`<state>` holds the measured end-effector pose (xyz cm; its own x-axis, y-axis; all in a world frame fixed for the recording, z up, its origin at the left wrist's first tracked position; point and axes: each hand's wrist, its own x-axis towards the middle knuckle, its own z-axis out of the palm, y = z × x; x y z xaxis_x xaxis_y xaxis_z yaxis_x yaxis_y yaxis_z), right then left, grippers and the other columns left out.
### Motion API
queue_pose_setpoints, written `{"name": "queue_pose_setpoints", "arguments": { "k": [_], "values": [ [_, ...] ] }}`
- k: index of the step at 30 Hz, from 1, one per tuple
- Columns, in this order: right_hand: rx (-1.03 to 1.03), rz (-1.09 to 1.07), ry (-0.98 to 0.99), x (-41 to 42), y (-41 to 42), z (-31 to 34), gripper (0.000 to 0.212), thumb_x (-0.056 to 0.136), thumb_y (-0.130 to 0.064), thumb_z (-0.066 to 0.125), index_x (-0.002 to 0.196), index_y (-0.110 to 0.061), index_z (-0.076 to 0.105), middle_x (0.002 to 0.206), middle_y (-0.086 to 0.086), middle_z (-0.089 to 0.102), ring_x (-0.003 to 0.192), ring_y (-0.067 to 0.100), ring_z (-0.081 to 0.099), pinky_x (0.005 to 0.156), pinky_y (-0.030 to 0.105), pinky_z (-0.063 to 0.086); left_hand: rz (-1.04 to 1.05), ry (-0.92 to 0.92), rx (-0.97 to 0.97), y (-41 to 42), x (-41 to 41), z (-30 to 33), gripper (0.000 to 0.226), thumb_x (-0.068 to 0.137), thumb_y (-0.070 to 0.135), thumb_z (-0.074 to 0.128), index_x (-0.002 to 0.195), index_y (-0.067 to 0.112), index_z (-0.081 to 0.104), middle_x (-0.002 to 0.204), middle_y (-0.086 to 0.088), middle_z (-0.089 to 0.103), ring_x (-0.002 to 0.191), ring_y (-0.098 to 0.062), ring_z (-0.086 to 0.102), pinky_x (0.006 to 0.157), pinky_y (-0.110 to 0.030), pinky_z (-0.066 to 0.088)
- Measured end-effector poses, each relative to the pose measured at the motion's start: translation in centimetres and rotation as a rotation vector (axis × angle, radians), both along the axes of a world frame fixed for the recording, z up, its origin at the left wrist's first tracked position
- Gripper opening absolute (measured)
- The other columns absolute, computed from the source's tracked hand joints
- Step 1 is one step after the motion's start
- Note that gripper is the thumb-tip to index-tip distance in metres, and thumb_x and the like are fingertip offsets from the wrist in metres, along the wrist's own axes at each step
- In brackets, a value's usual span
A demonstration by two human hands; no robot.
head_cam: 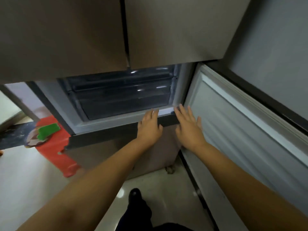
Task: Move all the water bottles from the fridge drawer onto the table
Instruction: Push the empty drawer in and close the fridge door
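neither hand grips anything: the left hand (pixel 150 125) and the right hand (pixel 189 129) both reach forward with fingers straight and a little spread, palms down, empty. the left hand's fingertips lie at the front lip of the fridge's lower compartment; whether they touch it i cannot tell. the right hand sits just beside it at 3 o'clock, near the corner where the open lower door (pixel 241 130) hinges away toward 4 o'clock.

the task looks barely begun. the lower door stands open, and the fridge drawers (pixel 120 97), at 11 o'clock from the left hand, are stacked, dark and translucent, all pushed in. no drawer is pulled out, and no bottle is in hand. by my reading, everything is left: open the right drawer, lift each bottle out, carry it to the table.

the water bottles are not visible; presumably they lie inside one of the drawers, but the fronts are too dark and glossy to see through. the table is out of view too. a red stool (pixel 55 147) with a green thing on it stands at 9 o'clock, partly cut off by the fridge. motion blur softens the door.
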<state>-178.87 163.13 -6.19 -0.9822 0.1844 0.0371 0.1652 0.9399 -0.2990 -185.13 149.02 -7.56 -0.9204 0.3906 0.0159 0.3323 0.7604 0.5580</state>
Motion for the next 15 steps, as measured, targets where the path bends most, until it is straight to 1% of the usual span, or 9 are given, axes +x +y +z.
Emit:
{"name": "queue_pose_setpoints", "arguments": {
  "k": [3, 6, 8, 10, 12, 13, 15],
  "values": [
    [0.166, -0.042, 0.087, 5.2, 2.7, 3.4, 0.073, 0.094, -0.018, 0.043, 0.153, -0.028, 0.000, 0.162, -0.003, -0.003, 0.148, 0.020, -0.008, 0.115, 0.056, -0.002, -0.175, 0.153, 0.093, 4.4, 3.4, 2.3, 0.068, 0.091, 0.014, 0.050, 0.151, 0.019, 0.018, 0.160, -0.005, 0.009, 0.148, -0.022, 0.004, 0.120, -0.046, 0.010],
    [0.305, -0.146, 0.218, 10.2, 5.5, 7.6, 0.071, 0.092, -0.018, 0.046, 0.153, -0.023, 0.010, 0.162, 0.000, 0.004, 0.149, 0.023, -0.003, 0.114, 0.058, -0.001, -0.326, 0.309, 0.190, 9.2, 6.6, 5.6, 0.070, 0.090, 0.012, 0.049, 0.151, 0.019, 0.016, 0.161, -0.005, 0.005, 0.148, -0.021, 0.000, 0.119, -0.042, 0.004],
    [0.372, -0.251, 0.245, 13.7, 7.5, 10.0, 0.066, 0.092, -0.021, 0.047, 0.152, -0.023, 0.019, 0.161, 0.001, 0.009, 0.149, 0.024, 0.001, 0.113, 0.061, 0.001, -0.420, 0.402, 0.220, 12.7, 8.9, 7.9, 0.071, 0.089, 0.011, 0.049, 0.151, 0.019, 0.017, 0.161, -0.006, 0.006, 0.148, -0.021, 0.001, 0.118, -0.043, 0.004],
    [0.406, -0.387, 0.179, 17.1, 9.4, 11.6, 0.060, 0.094, -0.029, 0.045, 0.150, -0.024, 0.023, 0.161, 0.003, 0.011, 0.149, 0.025, 0.003, 0.112, 0.063, 0.001, -0.524, 0.482, 0.211, 15.7, 10.9, 9.5, 0.069, 0.088, 0.011, 0.048, 0.150, 0.018, 0.020, 0.160, -0.006, 0.011, 0.148, -0.021, 0.004, 0.118, -0.044, 0.004],
    [0.371, -0.568, 0.018, 20.5, 11.5, 12.6, 0.057, 0.096, -0.043, 0.037, 0.149, -0.026, 0.025, 0.159, 0.005, 0.017, 0.148, 0.027, 0.010, 0.110, 0.066, 0.002, -0.655, 0.539, 0.115, 18.0, 12.5, 10.2, 0.063, 0.090, 0.014, 0.045, 0.149, 0.018, 0.023, 0.158, -0.005, 0.018, 0.148, -0.021, 0.009, 0.117, -0.048, 0.005],
    [0.332, -0.678, -0.077, 23.0, 12.7, 13.1, 0.058, 0.096, -0.053, 0.031, 0.147, -0.027, 0.027, 0.156, 0.007, 0.025, 0.145, 0.029, 0.019, 0.110, 0.066, 0.004, -0.714, 0.548, 0.054, 19.2, 13.7, 10.4, 0.060, 0.093, 0.016, 0.043, 0.149, 0.019, 0.023, 0.158, -0.004, 0.019, 0.148, -0.022, 0.009, 0.117, -0.051, 0.005],
    [0.225, -0.785, -0.224, 27.0, 14.2, 13.9, 0.068, 0.091, -0.068, 0.019, 0.145, -0.029, 0.030, 0.147, 0.007, 0.040, 0.135, 0.032, 0.036, 0.110, 0.063, 0.011, -0.728, 0.522, -0.026, 20.3, 14.7, 10.5, 0.056, 0.096, 0.017, 0.038, 0.149, 0.020, 0.021, 0.158, -0.003, 0.018, 0.147, -0.023, 0.007, 0.117, -0.053, 0.004]
  ]
}}
